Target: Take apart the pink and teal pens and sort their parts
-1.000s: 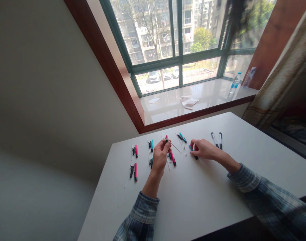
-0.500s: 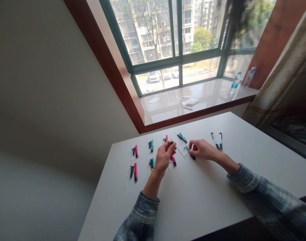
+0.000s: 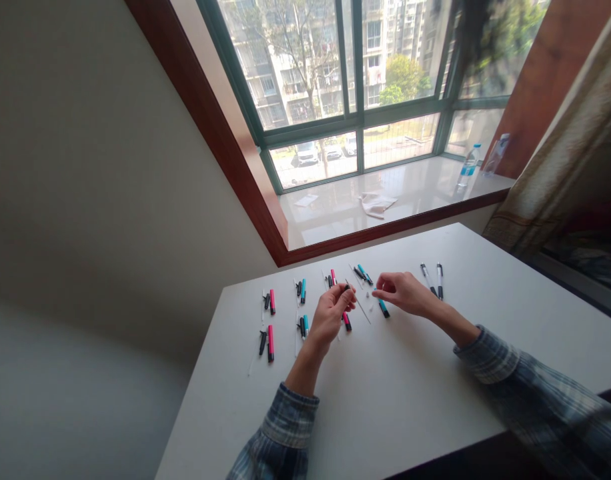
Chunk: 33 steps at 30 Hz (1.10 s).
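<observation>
My left hand (image 3: 330, 313) is raised above the white table (image 3: 400, 407), its fingertips shut on a small black marker part (image 3: 347, 287). My right hand (image 3: 403, 293) hovers to the right, thumb and forefinger pinched, with nothing visible between them. Just below those fingers lies a teal marker (image 3: 383, 308). A pink marker (image 3: 346, 322) and a thin clear rod (image 3: 359, 305) lie between my hands. Further left, pink highlighters (image 3: 270, 343) and teal highlighters (image 3: 303, 291) lie in small groups with black parts.
Two black-and-white pens (image 3: 439, 280) lie at the table's far right. Behind the table is a pale window ledge (image 3: 330, 223) holding a crumpled cloth (image 3: 378, 205) and a water bottle (image 3: 468, 167). A patterned curtain (image 3: 550, 180) hangs at the right.
My right hand has lifted off the teal marker, which now lies on the table. My left hand has shifted slightly right, still holding the small black part.
</observation>
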Tool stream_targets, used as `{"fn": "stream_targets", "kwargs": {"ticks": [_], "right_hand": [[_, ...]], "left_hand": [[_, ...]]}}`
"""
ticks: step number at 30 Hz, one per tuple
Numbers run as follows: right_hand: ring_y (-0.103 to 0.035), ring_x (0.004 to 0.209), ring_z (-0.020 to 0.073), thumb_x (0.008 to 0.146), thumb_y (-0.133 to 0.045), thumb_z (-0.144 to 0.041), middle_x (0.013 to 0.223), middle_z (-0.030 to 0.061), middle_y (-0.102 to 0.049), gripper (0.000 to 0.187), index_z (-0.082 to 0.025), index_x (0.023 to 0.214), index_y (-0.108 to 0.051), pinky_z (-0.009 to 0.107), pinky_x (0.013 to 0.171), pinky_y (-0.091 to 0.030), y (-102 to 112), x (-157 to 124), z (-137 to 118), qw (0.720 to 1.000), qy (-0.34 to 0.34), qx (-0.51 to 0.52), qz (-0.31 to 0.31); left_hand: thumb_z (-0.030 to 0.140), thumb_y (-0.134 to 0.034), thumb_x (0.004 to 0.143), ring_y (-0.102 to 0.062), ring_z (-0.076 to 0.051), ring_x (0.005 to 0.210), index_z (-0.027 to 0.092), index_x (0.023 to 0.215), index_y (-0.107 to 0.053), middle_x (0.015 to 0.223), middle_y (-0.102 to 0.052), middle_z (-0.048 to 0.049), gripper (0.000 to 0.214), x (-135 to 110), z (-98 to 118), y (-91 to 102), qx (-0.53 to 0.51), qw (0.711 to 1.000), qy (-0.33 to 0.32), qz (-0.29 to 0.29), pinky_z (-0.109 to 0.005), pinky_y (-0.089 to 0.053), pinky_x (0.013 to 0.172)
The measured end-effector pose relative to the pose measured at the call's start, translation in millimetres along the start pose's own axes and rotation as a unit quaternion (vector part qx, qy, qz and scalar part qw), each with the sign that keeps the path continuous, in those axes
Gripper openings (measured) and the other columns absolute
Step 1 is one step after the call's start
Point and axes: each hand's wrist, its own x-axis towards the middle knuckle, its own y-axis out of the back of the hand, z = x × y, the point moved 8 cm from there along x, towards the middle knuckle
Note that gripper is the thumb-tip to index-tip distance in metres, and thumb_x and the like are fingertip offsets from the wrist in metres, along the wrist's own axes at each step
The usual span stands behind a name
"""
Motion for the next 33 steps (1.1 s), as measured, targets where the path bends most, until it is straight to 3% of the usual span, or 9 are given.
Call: {"fn": "stream_targets", "kwargs": {"ticks": [4, 8, 15, 27, 33], "right_hand": [[-0.059, 0.070, 0.0169, 0.093, -0.066, -0.055, 0.079, 0.0033, -0.069, 0.037, -0.018, 0.093, -0.072, 0.028, 0.063, -0.045, -3.5, 0.4, -18.5, 0.977, 0.059, 0.203, -0.030], [-0.062, 0.075, 0.0172, 0.088, -0.074, -0.051, 0.084, 0.0040, -0.071, 0.038, -0.017, 0.105, -0.075, 0.029, 0.070, -0.048, -12.8, -2.3, -26.5, 0.942, 0.055, 0.319, -0.083], [-0.063, 0.076, 0.0172, 0.086, -0.079, -0.046, 0.084, 0.0050, -0.073, 0.032, -0.015, 0.095, -0.076, 0.029, 0.070, -0.048, -20.1, -5.2, -28.1, 0.935, 0.051, 0.336, -0.100], [-0.064, 0.075, 0.0173, 0.085, -0.078, -0.047, 0.084, 0.0057, -0.074, 0.033, -0.015, 0.096, -0.077, 0.028, 0.067, -0.046, -20.4, -5.1, -29.2, 0.942, 0.043, 0.314, -0.110], [-0.051, 0.062, 0.0120, 0.084, -0.079, -0.046, 0.072, 0.0016, -0.066, 0.032, -0.015, 0.091, -0.076, 0.025, 0.058, -0.037, -25.4, -3.7, -20.2, 0.937, 0.008, 0.334, -0.108]], "left_hand": [[0.051, -0.068, 0.090, -0.055, -0.015, 0.075, 0.015, 0.088, -0.066, 0.078, -0.060, -0.0019, 0.036, -3.7, 0.8, -13.7, 0.050, 0.995, 0.013, -0.085, -0.029, -0.044, 0.075], [0.049, -0.065, 0.092, -0.056, -0.016, 0.076, 0.015, 0.092, -0.067, 0.079, -0.060, -0.0020, 0.035, -6.6, 1.8, -19.7, 0.075, 0.990, 0.013, -0.115, -0.030, -0.044, 0.076], [0.051, -0.061, 0.094, -0.054, -0.016, 0.077, 0.014, 0.095, -0.068, 0.082, -0.060, -0.0031, 0.038, -7.4, 0.4, -22.8, 0.090, 0.986, 0.014, -0.136, -0.029, -0.043, 0.074], [0.052, -0.060, 0.095, -0.053, -0.016, 0.076, 0.013, 0.090, -0.067, 0.080, -0.058, -0.0032, 0.039, -9.5, 4.1, -26.5, 0.096, 0.985, 0.010, -0.146, -0.029, -0.042, 0.072], [0.055, -0.062, 0.092, -0.052, -0.016, 0.074, 0.014, 0.087, -0.066, 0.077, -0.058, -0.0025, 0.042, -7.6, 0.5, -26.7, 0.091, 0.986, 0.010, -0.136, -0.029, -0.042, 0.072]]}}
